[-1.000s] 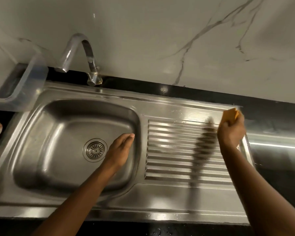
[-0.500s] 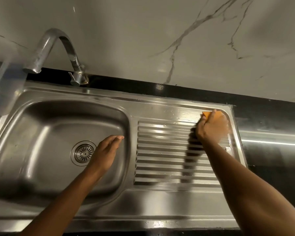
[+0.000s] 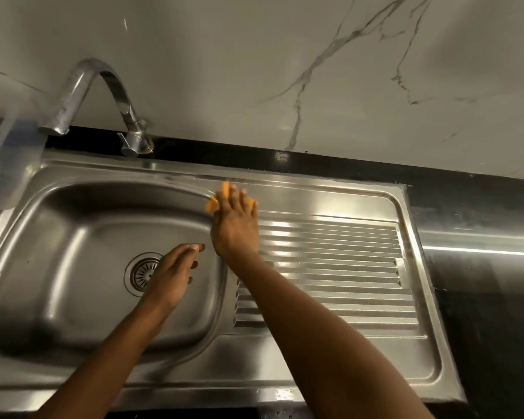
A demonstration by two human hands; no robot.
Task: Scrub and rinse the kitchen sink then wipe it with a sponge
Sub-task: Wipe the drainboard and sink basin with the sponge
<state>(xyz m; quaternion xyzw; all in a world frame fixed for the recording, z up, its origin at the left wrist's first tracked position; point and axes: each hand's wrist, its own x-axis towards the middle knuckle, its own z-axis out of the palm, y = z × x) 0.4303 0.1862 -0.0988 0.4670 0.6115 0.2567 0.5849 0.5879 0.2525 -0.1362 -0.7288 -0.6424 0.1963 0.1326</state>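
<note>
A stainless steel sink with a basin on the left and a ribbed drainboard on the right fills the view. My right hand presses an orange sponge flat on the far rim, at the basin's back right corner. Only the sponge's edges show past my fingers. My left hand hovers over the basin near the round drain, fingers loosely extended and holding nothing. The curved metal faucet stands at the back left, with no water running.
A clear plastic container sits at the far left edge beside the basin. Black countertop borders the sink on the right and behind. A marble-patterned wall rises behind the counter.
My right hand has swept the sponge leftward along the back rim, from the drainboard's far right corner to the basin's corner. My left hand stays over the basin.
</note>
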